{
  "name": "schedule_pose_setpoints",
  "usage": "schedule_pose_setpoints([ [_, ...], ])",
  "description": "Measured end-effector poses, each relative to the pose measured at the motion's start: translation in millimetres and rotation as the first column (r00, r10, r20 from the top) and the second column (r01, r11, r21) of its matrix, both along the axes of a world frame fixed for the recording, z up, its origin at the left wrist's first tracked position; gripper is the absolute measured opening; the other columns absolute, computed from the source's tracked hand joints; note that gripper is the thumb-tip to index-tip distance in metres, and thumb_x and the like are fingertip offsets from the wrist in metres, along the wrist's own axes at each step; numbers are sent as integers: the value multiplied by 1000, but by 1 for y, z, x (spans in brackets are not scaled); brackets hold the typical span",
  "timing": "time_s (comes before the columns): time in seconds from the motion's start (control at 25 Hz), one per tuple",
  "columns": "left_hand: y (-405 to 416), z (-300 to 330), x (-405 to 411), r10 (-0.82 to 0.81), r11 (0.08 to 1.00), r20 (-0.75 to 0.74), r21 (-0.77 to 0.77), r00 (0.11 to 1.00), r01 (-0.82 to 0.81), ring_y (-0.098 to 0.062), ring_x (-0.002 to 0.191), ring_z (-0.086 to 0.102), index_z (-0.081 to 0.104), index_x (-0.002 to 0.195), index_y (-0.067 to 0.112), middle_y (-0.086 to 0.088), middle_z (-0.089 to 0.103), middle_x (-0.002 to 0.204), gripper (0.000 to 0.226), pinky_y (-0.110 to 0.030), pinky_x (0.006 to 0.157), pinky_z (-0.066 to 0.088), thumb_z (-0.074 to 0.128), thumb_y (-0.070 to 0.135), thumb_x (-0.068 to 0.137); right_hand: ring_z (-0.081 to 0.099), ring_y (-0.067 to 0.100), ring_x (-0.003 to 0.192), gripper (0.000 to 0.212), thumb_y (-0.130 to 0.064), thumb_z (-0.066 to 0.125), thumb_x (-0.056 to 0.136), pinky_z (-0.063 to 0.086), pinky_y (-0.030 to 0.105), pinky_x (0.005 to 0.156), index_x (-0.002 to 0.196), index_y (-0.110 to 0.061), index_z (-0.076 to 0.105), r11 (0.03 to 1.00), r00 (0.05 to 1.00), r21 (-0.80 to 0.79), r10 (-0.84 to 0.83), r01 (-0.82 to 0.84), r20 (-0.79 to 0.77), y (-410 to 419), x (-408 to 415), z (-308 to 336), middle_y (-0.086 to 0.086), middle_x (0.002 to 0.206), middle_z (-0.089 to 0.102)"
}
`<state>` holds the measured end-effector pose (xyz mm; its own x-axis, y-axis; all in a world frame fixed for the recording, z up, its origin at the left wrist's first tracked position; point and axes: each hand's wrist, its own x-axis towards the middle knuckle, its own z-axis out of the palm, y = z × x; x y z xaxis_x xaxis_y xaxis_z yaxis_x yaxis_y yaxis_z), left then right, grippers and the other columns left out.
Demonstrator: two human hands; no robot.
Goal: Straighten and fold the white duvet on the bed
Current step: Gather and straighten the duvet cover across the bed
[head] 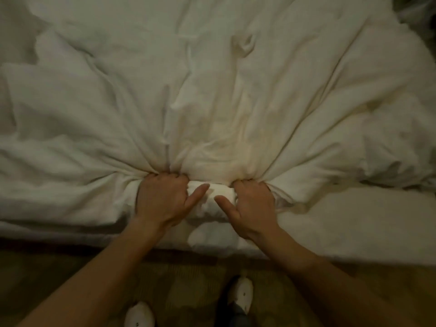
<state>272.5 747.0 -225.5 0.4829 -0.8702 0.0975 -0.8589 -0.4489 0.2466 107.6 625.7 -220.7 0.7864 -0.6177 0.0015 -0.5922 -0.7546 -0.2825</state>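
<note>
Two pale slippers [243,292] stand on the patterned floor [70,279] at 6 o'clock, closest to the camera, and both bare forearms rise from there toward the bed [354,227]. At the middle of the view the left hand [162,201] and the right hand [253,206] sit close together near the bed's near edge, each gripping a bunch of the white duvet [212,90]. On both hands the fingers [165,177] are curled down into the cloth, their tips buried in it, while the two thumbs point inward at each other across a small roll of duvet held between the hands. Deep creases fan out from the two grips toward 10, 12 and 2 o'clock. Almost all of the duvet lies beyond the fingers, spread and rumpled over the bed from 9 o'clock round to 3 o'clock, with a puffed heap at 3 o'clock. At 4 o'clock, beside the right hand, a bare stretch of the bed shows.
</note>
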Motion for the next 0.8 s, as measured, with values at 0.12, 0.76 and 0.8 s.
schedule_pose_setpoints([
  [0.12,-5,13,-26,36,996,-6,-87,999,-37,-28,76,59,63,82,16,-7,64,81,72,-39,73,42,15,67,96,55,24,87,80,-78,19,94,43,37,77,102,-12,63,996,986,70,41,-53,163,-4,-27,15,5,95,60],
  [0.76,-295,-18,-243,-38,998,63,-53,997,41,-36,115,53,52,134,1,-20,57,130,88,-47,97,37,30,73,90,46,43,131,100,-78,28,93,34,54,113,142,8,44,989,992,-145,41,-23,121,-318,-255,-21,29,142,48],
  [0.8,-300,-29,-240,-37,996,98,-74,995,44,-35,106,56,57,126,2,-18,60,122,85,-45,90,38,29,74,89,51,41,121,97,-77,29,92,39,49,105,135,7,51,987,986,-147,78,-56,150,-330,-254,-33,27,132,54],
])
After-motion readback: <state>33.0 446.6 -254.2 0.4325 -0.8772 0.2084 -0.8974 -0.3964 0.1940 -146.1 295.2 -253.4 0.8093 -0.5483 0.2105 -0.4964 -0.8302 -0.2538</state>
